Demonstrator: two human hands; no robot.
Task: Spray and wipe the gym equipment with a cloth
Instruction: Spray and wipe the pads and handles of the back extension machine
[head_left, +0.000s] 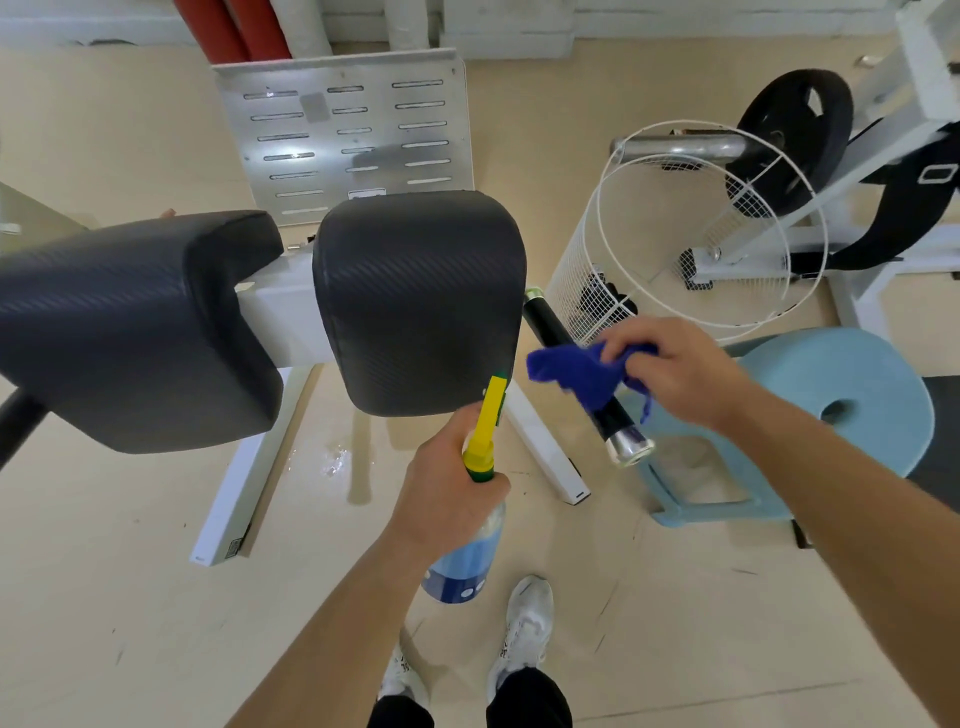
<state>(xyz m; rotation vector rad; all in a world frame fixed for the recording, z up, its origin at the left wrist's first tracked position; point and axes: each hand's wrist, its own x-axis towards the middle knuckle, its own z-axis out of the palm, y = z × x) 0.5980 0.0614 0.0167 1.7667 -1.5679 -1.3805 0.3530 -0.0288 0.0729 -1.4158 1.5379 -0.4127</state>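
Head view: beige floor (130, 597), wet patch (337, 460) under two black weave-textured pads (421, 291). White wire basket (582, 270) at 2 o'clock, pale blue plastic stool (883, 374) at 3. Left hand (447, 483) curls round the yellow-nozzled spray bottle (467, 561); right hand (675, 369) pinches the crumpled blue cloth (582, 374) against a chrome-tipped black handle (618, 415).

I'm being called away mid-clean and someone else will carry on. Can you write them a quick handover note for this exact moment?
Left hand grips the spray bottle by its neck, with the yellow nozzle aimed at the lower edge of the middle pad.
Right hand pinches the blue cloth, bunched over the black handle bar beside that pad.
Done: cannot tell which surfaces are wiped; a wet patch shines on the floor.
Left: likely spray and wipe the middle pad and the side pad, and finish the handle bar.
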